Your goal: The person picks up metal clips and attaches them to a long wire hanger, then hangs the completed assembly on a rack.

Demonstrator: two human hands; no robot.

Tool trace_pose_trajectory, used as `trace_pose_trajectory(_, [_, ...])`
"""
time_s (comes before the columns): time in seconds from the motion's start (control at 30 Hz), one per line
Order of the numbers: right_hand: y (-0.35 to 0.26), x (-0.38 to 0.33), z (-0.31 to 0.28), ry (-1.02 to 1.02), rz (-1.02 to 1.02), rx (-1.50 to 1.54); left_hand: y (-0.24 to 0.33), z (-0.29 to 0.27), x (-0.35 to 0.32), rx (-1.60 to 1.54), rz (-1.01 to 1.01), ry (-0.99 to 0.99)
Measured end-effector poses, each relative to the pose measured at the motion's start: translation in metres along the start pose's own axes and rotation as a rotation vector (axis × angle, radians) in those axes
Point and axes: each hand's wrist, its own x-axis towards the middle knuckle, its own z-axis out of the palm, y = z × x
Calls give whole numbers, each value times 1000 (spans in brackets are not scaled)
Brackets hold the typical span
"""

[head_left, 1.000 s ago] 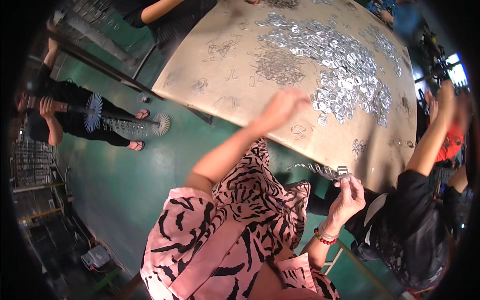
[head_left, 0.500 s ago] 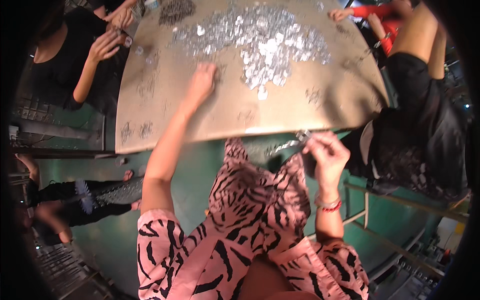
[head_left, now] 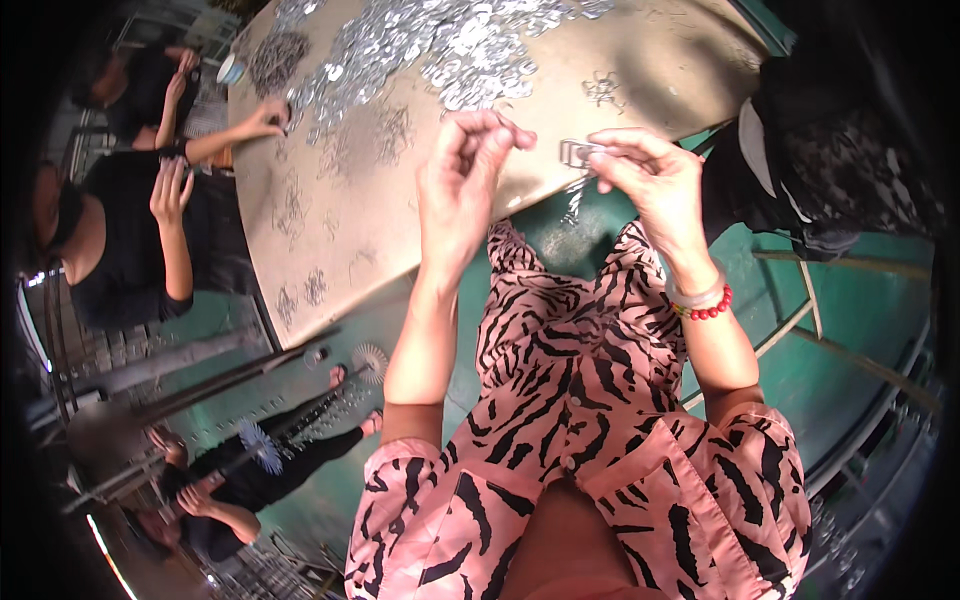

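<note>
My right hand [head_left: 652, 185] is closed in a pinch on a small rectangular metal frame piece [head_left: 574, 153], which sticks out past the fingertips toward my left hand. Below it hangs a short strand of shiny metal pieces [head_left: 572, 205]; how it joins on is too blurred to tell. Just left of these, my left hand [head_left: 468, 175] is raised with thumb and fingers pinched together. Anything between those fingers is too small to make out. Both hands are over the table's near edge, a short gap apart.
The brown tabletop [head_left: 370, 225] carries a large heap of flat silvery metal pieces [head_left: 440, 55]. Small piles of thin wire parts [head_left: 600, 90] lie around it, with a darker wire pile [head_left: 278, 62] at the far left. Co-workers [head_left: 130, 215] are at the left; a dark-clothed person [head_left: 820, 180] is close on my right.
My left hand has come back from the tabletop toward my right hand. The right hand has risen slightly, still holding the metal piece. The view has turned and shifted.
</note>
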Motion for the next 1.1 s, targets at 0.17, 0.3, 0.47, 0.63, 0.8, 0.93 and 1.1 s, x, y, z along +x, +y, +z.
trace_pose_trajectory(0.17, [-1,14,5,-27,38,90,1,20,8,148,125,-102])
trace_pose_trajectory(0.3, [-12,13,10,-3,-16,5,1,23,16,410,331,-90])
trace_pose_trajectory(0.47, [-39,-8,-10,114,-194,-64,27,64,25,413,384,-153])
trace_pose_trajectory(0.63, [-92,-35,-29,142,-487,-239,75,103,25,443,424,-197])
trace_pose_trajectory(0.8, [-164,-69,-38,194,-645,-208,112,144,18,-136,491,-244])
trace_pose_trajectory(0.93, [-229,-128,-65,535,-933,-234,118,187,3,-167,539,-318])
trace_pose_trajectory(1.1, [-289,-204,-79,760,-1017,-226,9,182,11,38,73,-925])
